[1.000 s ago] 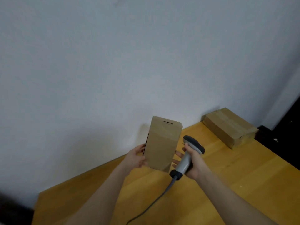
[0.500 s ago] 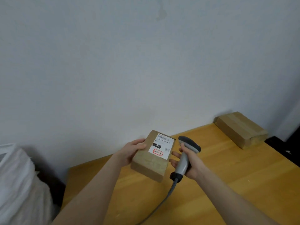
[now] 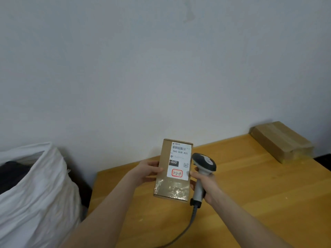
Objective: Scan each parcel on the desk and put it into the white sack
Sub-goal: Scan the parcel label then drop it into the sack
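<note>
In the head view, we see the left hand [image 3: 146, 170] gripping a cardboard parcel [image 3: 164, 176] above the wooden desk [image 3: 259, 194]. Its thumb lies on the front face and the other fingers are curled behind the left edge, so the fingers are clamped on the parcel. The parcel stands nearly upright between the fingers of both hands. Its white shipping label [image 3: 179, 161] faces us, with a barcode at the top, "060" on a black field and a red-framed handwritten mark below. Clear tape covers the lower part of the box.

The right hand [image 3: 206, 185] holds a grey barcode scanner [image 3: 203, 169], with the fingers wrapped around the handle. Its fingertips reach the right edge of the parcel and seem to touch it. The scanner head stands just above these fingers, beside the label. The scanner cable [image 3: 189, 222] hangs down from under the hand.

Left of the left-hand fingers, well apart, the white sack [image 3: 35, 194] stands open beside the desk. Far to the right of the right-hand fingers, a second taped parcel [image 3: 281, 140] lies on the desk against the wall [image 3: 161, 68].
</note>
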A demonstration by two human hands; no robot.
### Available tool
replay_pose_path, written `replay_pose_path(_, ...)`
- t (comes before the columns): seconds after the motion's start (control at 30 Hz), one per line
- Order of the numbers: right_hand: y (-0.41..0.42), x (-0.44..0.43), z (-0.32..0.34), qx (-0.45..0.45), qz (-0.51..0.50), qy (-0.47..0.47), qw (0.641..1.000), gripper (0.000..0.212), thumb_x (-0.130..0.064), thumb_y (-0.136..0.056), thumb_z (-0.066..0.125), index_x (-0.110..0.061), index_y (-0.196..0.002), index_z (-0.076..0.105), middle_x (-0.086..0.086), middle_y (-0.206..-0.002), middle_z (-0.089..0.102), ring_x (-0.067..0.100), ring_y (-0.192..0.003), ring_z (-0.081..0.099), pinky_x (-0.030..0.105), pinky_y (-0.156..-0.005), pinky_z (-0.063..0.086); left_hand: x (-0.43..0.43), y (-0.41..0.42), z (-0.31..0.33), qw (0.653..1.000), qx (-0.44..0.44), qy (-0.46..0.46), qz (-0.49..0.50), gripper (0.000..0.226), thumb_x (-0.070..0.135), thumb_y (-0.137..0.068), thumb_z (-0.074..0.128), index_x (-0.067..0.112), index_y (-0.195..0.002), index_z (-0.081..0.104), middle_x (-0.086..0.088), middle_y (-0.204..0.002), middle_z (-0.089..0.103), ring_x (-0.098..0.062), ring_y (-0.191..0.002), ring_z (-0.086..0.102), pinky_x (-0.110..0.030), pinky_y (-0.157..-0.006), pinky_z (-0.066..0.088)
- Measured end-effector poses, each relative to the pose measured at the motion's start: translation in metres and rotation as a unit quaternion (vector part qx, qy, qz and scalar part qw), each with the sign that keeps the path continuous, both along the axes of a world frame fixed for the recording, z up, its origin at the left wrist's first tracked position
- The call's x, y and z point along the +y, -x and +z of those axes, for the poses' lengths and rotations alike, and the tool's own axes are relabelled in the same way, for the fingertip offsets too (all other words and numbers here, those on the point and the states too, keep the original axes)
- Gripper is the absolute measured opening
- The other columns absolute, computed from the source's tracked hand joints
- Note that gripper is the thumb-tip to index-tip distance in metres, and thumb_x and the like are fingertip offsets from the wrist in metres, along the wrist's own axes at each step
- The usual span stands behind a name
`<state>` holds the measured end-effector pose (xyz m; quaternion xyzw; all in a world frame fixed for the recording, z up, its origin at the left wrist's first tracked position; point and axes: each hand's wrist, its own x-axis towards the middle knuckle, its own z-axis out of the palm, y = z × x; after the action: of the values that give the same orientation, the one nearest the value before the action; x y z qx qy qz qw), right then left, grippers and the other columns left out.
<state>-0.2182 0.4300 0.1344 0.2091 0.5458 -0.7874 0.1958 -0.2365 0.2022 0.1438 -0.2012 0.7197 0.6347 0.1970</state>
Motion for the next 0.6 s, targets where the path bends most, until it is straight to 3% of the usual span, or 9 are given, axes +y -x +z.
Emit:
replay_pose_path(0.1, -0.009, -0.001, 0.002, 0.019, -0.015, -0.015, 1.000, 0.014, -0.005, -0.086, 0.069, -0.008, -0.097, 0.061, 0.011, -0.088, 0.072, 0.024, -0.078, 0.068, 0.031, -0.060, 0.052, 0.004, -0.010, -0.007, 0.999, 0.005, 0.003, 0.044, 0.051, -0.001, -0.082, 0.069, 0.007, -0.130, 0.052, -0.007, -0.111, 0.068, -0.022, -0.098, 0.066, -0.034, -0.079, 0.056)
replay_pose_path(0.2, -0.020, 0.001, 0.003, 0.046, -0.020, -0.046, 0.998, 0.005, -0.011, -0.088, 0.068, -0.007, -0.087, 0.064, 0.008, -0.070, 0.068, 0.018, -0.058, 0.061, 0.028, -0.055, 0.048, 0.011, -0.019, -0.018, 0.995, 0.026, -0.002, 0.093, 0.058, -0.005, -0.082, 0.067, 0.007, -0.135, 0.047, -0.008, -0.114, 0.066, -0.021, -0.097, 0.064, -0.031, -0.076, 0.054)
replay_pose_path(0.33, -0.041, -0.002, 0.007, 0.066, 0.010, -0.091, 0.994, 0.017, -0.018, -0.089, 0.067, -0.003, -0.081, 0.065, 0.007, -0.052, 0.058, 0.015, -0.044, 0.049, 0.029, -0.050, 0.042, 0.015, -0.026, -0.031, 0.991, 0.042, -0.011, 0.127, 0.060, -0.005, -0.083, 0.067, 0.008, -0.137, 0.046, -0.009, -0.117, 0.064, -0.022, -0.100, 0.063, -0.031, -0.077, 0.054)
replay_pose_path(0.47, -0.060, -0.009, 0.008, 0.087, 0.026, -0.111, 0.990, 0.021, -0.022, -0.087, 0.069, -0.002, -0.092, 0.066, 0.007, -0.051, 0.058, 0.014, -0.042, 0.049, 0.027, -0.048, 0.042, 0.021, -0.033, -0.040, 0.989, 0.048, 0.003, 0.137, 0.059, -0.004, -0.083, 0.066, 0.009, -0.137, 0.046, -0.008, -0.115, 0.065, -0.023, -0.104, 0.062, -0.033, -0.080, 0.054)
replay_pose_path(0.6, -0.072, -0.014, 0.011, 0.107, 0.053, -0.146, 0.982, 0.025, -0.025, -0.086, 0.070, -0.001, -0.086, 0.068, 0.008, -0.052, 0.060, 0.015, -0.043, 0.051, 0.029, -0.052, 0.044, 0.024, -0.038, -0.047, 0.990, 0.046, 0.021, 0.134, 0.059, -0.002, -0.084, 0.066, 0.008, -0.138, 0.044, -0.009, -0.115, 0.064, -0.025, -0.106, 0.061, -0.036, -0.084, 0.053)
